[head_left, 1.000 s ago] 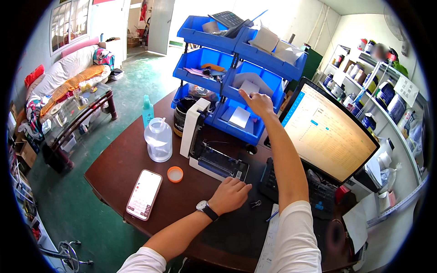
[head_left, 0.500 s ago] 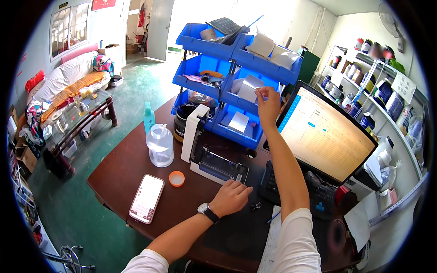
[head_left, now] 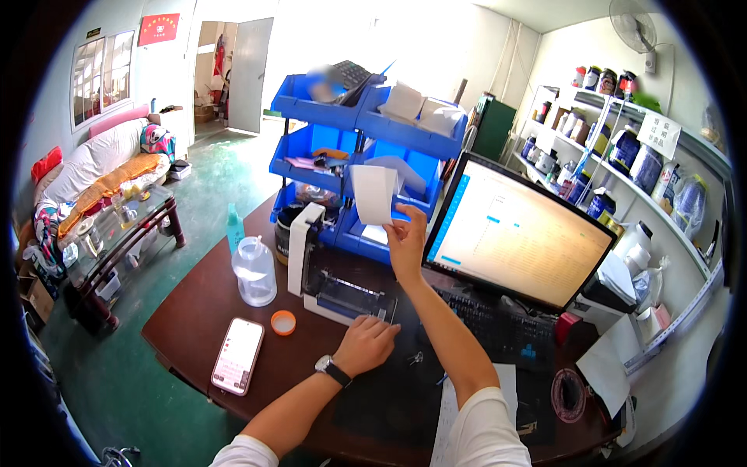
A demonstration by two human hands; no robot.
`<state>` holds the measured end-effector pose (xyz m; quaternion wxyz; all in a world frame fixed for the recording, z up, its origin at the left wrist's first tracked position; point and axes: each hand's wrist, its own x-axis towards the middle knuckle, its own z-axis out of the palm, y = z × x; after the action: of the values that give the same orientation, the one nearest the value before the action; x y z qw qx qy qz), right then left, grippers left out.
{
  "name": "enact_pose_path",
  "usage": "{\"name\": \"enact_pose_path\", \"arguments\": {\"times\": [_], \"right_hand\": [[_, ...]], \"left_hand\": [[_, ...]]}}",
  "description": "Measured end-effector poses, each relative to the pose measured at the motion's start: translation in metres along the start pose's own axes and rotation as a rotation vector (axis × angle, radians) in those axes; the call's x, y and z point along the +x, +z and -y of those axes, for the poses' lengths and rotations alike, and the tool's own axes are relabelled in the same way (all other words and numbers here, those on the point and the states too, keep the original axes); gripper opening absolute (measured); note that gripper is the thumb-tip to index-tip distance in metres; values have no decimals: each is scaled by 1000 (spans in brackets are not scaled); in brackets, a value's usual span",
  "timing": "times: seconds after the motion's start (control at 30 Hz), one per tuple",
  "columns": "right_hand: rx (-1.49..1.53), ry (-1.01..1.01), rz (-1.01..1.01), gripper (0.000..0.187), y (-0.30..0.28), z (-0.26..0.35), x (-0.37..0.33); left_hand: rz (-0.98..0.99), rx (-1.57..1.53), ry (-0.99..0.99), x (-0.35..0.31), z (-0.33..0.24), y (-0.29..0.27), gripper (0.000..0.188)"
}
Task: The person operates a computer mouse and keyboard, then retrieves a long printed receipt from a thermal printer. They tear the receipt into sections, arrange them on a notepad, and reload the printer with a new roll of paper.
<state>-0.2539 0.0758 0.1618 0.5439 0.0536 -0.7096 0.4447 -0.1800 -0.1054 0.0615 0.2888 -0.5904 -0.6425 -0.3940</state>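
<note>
My right hand [head_left: 408,243] pinches a white paper piece [head_left: 373,194], possibly a folded stack, upright in front of the blue bins [head_left: 405,124]. Below it stands a small label printer [head_left: 336,310] with its white lid [head_left: 302,253] raised and a dark roller bed exposed. My left hand [head_left: 366,344], with a watch on the wrist, has its fingers curled on the printer's near right edge; their tips are partly hidden. Left of the printer are a clear plastic bottle [head_left: 255,272], an orange cap [head_left: 283,322] and a phone [head_left: 236,356] with a lit screen.
A lit monitor [head_left: 521,233] and a black keyboard [head_left: 498,331] occupy the desk's right side. Written sheets [head_left: 447,428] and a binder clip [head_left: 415,359] lie near my right arm. A teal bottle [head_left: 235,227] stands behind the clear one. Shelves with jars [head_left: 622,148] line the right wall.
My right hand has come down and nearer from the blue bins, bringing the white paper out. My left hand stays at the printer. The whole view has shifted slightly.
</note>
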Motion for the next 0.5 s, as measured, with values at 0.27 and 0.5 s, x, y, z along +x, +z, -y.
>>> {"name": "enact_pose_path", "arguments": {"times": [0.27, 0.5], "right_hand": [[-206, 9, 111, 26, -15, -24, -39], [164, 731, 439, 20, -32, -62, -64]], "left_hand": [[-80, 33, 5, 6, -20, -17, 31], [74, 252, -347, 7, -50, -33, 47]]}}
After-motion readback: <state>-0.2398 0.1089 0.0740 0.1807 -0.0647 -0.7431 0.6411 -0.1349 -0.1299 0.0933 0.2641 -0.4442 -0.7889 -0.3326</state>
